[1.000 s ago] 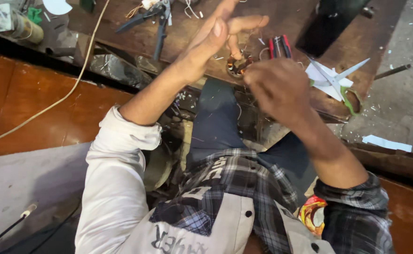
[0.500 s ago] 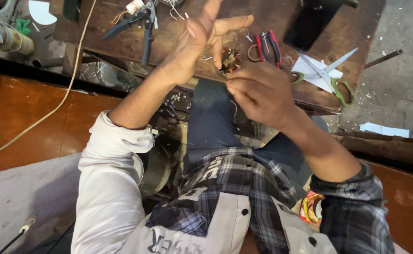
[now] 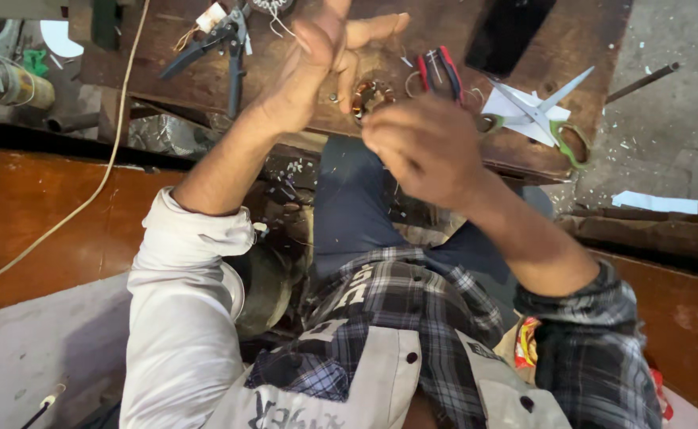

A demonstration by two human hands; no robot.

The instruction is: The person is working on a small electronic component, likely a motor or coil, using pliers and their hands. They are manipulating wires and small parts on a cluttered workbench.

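While the left hand (image 3: pixel 317 67) is raised with its palm turned up and its fingers (image 3: pixel 377 28) loosely spread, its fingertips reach toward a small copper-coloured coil (image 3: pixel 367 95) held between the two hands. Whether that hand truly pinches the coil or only steadies it cannot be told, because the thumb side is turned away and the contact point is hidden. The right hand (image 3: pixel 424 147) is curled into a loose fist just below and beside the coil, knuckles toward the camera; its fingertips are tucked out of sight, so what it grips cannot be made out, and it is blurred as well.

The coil sits above the near edge of a worn wooden bench (image 3: pixel 301 119). On the bench lie blue-handled pliers (image 3: pixel 226 40) to the left, red-handled cutters (image 3: pixel 436 67) just beside the coil, and green-handled scissors (image 3: pixel 536 111) on white paper (image 3: pixel 504 103) to the right. A pale cord (image 3: pixel 110 167) runs down over the bench's left side. The coil's far side is covered by the left fingers, and the picture's top edge cuts off the left hand's fingertips.
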